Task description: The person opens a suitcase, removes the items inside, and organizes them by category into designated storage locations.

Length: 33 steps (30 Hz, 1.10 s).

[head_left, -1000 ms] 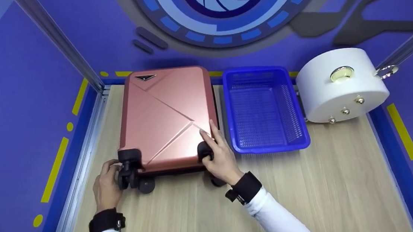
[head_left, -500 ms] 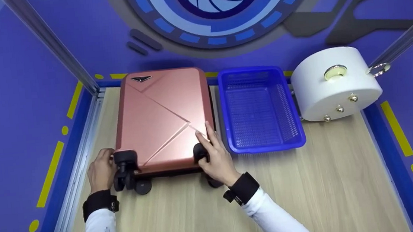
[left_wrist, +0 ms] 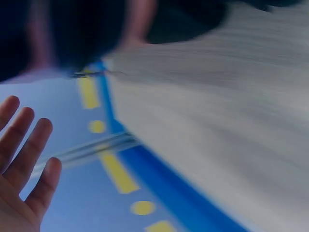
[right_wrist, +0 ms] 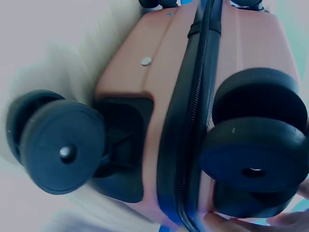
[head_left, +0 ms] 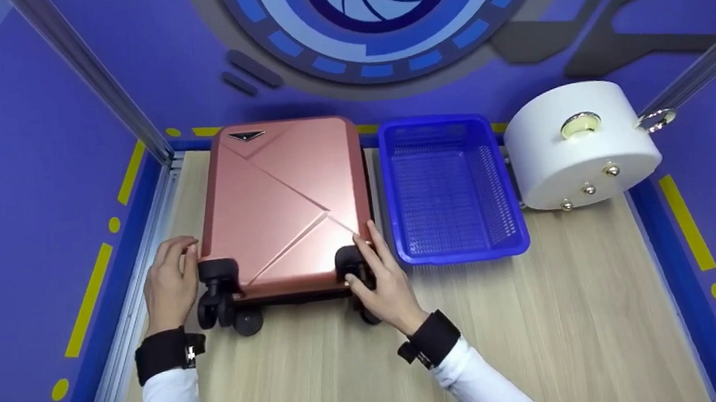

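A pink hard-shell suitcase [head_left: 287,201] lies flat on the wooden surface, its black wheels [head_left: 215,307] toward me. At its front left corner is my left hand [head_left: 171,285], fingertips right at the side edge above the wheel. The left wrist view shows that hand's fingers [left_wrist: 36,145] spread, with nothing between them. My right hand [head_left: 388,286] rests at the front right corner, fingers extended along the side and thumb by the wheel. In the right wrist view, the suitcase's wheeled end shows its zipper [right_wrist: 193,106], with fingertips [right_wrist: 222,224] at the bottom edge.
A blue plastic basket [head_left: 460,253] stands right of the suitcase. Beyond it lies a white round case [head_left: 577,156] with gold studs and a chain-like handle. Blue patterned walls [head_left: 39,190] and metal rails [head_left: 128,312] enclose the wooden surface [head_left: 537,328].
My left hand has come away from the front left wheel and moved up along the side. My right hand has slid slightly toward me, its fingers still at the corner. The suitcase stays put.
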### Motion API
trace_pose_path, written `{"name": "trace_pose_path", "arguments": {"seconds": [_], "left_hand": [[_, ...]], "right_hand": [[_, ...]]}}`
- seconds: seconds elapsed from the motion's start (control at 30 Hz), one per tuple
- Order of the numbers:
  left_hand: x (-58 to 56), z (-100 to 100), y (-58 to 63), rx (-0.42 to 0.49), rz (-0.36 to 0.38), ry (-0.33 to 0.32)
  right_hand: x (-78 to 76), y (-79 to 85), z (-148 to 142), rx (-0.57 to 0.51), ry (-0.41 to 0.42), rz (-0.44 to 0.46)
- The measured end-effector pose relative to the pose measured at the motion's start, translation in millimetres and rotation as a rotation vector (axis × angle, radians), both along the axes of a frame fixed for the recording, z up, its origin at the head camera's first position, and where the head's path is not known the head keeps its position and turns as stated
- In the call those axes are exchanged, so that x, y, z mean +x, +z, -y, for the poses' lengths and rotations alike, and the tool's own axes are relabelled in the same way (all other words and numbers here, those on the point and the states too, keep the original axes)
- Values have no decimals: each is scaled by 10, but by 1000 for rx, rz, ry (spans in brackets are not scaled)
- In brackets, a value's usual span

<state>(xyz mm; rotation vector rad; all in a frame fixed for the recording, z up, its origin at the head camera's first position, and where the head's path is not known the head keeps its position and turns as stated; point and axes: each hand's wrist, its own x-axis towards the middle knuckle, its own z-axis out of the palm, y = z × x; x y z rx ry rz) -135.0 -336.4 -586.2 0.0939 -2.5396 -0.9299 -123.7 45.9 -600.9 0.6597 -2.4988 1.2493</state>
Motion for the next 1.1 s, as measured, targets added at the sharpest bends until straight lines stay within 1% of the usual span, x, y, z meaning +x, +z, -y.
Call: {"name": "trace_pose_path", "arguments": {"seconds": [0.1,0.2,0.27,0.33,0.37,0.43,0.5,0.53,0.6,0.7,0.8,0.9,0.97,1.1], "left_hand": [[2,-139,210,-30,-54,-56],[24,-340,374,-82,-89,-115],[47,-510,449,-128,-105,-166],[71,-700,484,-170,-133,-224],[85,-794,481,-194,-141,-255],[115,-983,452,-241,-155,-316],[146,-1149,387,-287,-155,-360],[166,-1220,351,-308,-147,-377],[202,-1344,267,-349,-132,-392],[267,-1466,148,-404,-114,-374],[328,-1557,47,-441,-83,-337],[384,-1633,-46,-461,-46,-292],[418,-1679,-104,-469,-25,-260],[467,-1757,-217,-467,-21,-208]], "right_hand": [[67,-29,-31,-1,3,-26],[138,-58,-53,-5,0,-37],[183,-75,-64,-14,0,-35],[226,-99,-71,-16,-4,-29],[245,-110,-75,-18,-6,-28],[279,-137,-82,-23,-9,-30],[306,-168,-91,-22,-13,-38],[320,-181,-98,-23,-14,-35],[347,-205,-111,-24,-14,-26],[388,-237,-115,-27,-19,4],[431,-275,-115,-49,-40,19],[463,-326,-104,-87,-71,-17],[475,-366,-89,-113,-88,-66],[480,-418,-64,-166,-101,-121]]}}
